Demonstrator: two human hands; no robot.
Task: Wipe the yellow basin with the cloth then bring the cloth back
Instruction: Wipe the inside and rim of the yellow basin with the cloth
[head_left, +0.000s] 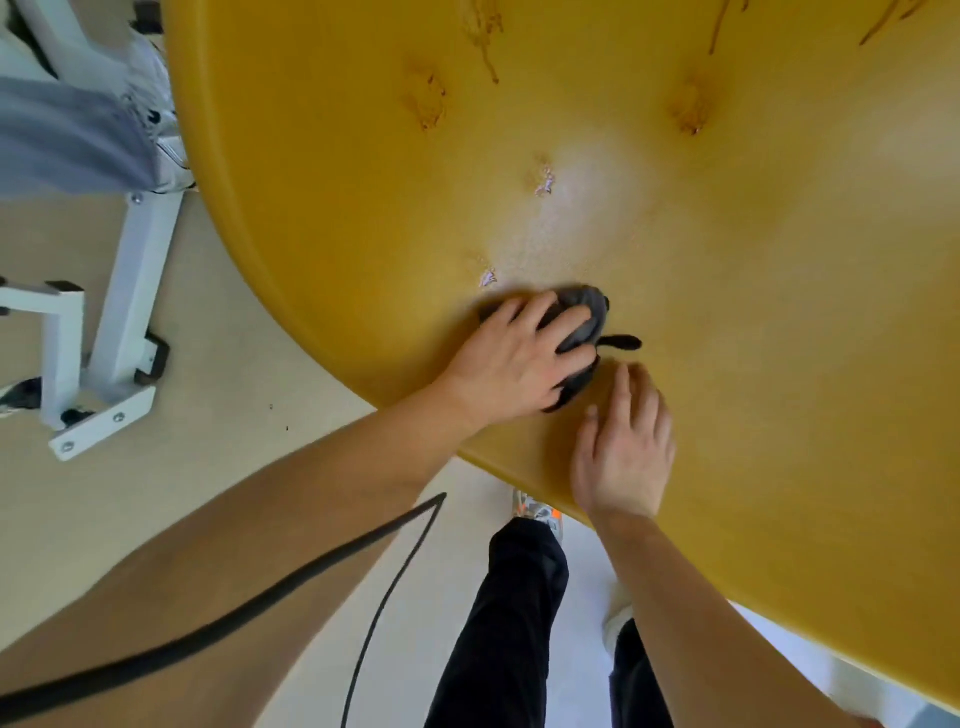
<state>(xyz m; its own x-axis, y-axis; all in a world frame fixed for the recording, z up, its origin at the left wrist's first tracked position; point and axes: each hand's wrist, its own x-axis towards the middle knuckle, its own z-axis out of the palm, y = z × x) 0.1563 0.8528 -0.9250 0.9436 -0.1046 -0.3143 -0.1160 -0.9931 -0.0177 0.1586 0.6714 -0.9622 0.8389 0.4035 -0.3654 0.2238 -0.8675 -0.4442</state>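
Observation:
A large yellow basin (701, 270) fills the upper right of the head view, its surface marked with brown streaks and a few pale specks. A dark grey cloth (587, 312) lies bunched on the basin near its lower left rim. My left hand (514, 358) lies on top of the cloth, fingers curled over it and pressing it to the basin. My right hand (623, 447) rests flat on the basin just right of the cloth, fingers straight, holding nothing. A dark tab of the cloth sticks out to the right.
A white metal frame (104, 332) with feet stands on the beige floor at left. Another person's grey trouser leg (67, 135) and shoe are at top left. A black cable (363, 545) hangs over my left arm. My dark trousers (509, 623) are below the basin.

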